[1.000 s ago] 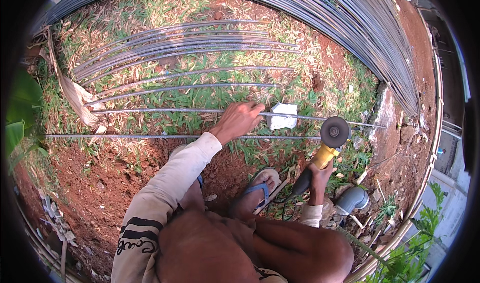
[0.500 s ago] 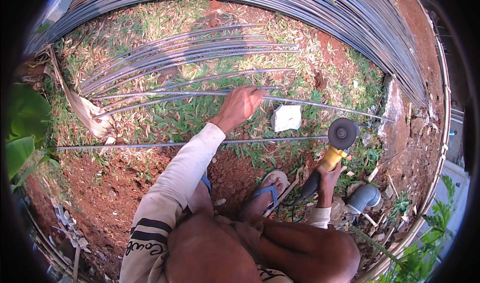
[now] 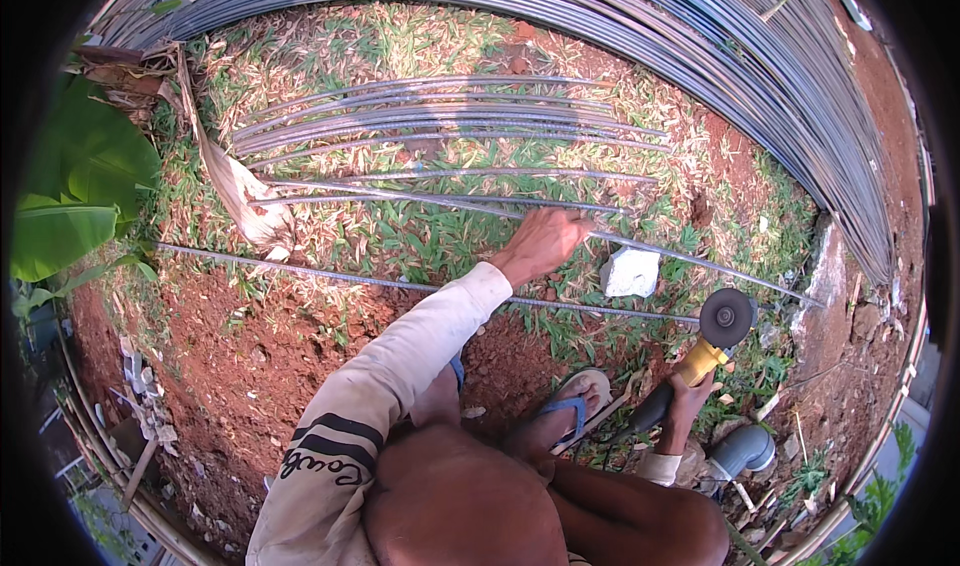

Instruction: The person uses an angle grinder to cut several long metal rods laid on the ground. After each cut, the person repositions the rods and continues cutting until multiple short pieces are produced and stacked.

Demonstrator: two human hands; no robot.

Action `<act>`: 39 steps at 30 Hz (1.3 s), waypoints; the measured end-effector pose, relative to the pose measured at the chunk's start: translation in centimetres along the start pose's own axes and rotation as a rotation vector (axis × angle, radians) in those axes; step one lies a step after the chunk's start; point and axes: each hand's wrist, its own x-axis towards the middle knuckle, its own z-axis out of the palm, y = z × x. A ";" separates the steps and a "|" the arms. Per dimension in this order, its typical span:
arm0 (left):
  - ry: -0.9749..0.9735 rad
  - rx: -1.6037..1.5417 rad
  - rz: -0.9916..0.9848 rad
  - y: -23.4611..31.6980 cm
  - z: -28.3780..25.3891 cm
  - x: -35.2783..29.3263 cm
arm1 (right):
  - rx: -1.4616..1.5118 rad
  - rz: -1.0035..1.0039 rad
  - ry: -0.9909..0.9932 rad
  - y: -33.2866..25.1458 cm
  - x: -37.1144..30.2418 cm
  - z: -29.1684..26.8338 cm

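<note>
My left hand [image 3: 548,246] is closed around a thin ribbed steel bar [image 3: 710,264] that slants across the grass. The bar's right end reaches a pale concrete edge [image 3: 822,266]. Held by its yellow and black body, an angle grinder [image 3: 702,362] is in my right hand [image 3: 688,398]. Its dark disc [image 3: 726,316] faces up; whether it spins I cannot tell. A second steel bar [image 3: 400,284] lies nearer my feet, with its right end close to the disc. Between the two bars sits a white block [image 3: 630,272], just right of my left hand.
Several cut bars [image 3: 450,126] lie in a loose row farther off. Behind them runs a big bundle of long bars [image 3: 560,11]. A grey pipe elbow [image 3: 742,452] is near my right wrist. Banana leaves [image 3: 85,161] and a dry husk [image 3: 235,186] are at left.
The whole view has turned and shifted, so the scene appears farther right and slightly lower. Both hands keep their holds on the bar and the angle grinder, with little visible movement between them.
</note>
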 end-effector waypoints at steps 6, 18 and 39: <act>-0.171 -0.071 -0.012 0.4 1.2 -0.4 | -0.021 -0.023 -0.017 0.4 0.0 -0.3; -0.160 0.044 -0.154 -0.7 -1.3 -0.1 | -0.022 -0.001 0.011 0.5 -0.2 -1.2; 0.379 0.329 0.063 -5.0 -12.9 -1.8 | 0.026 0.064 0.033 3.2 0.6 -2.9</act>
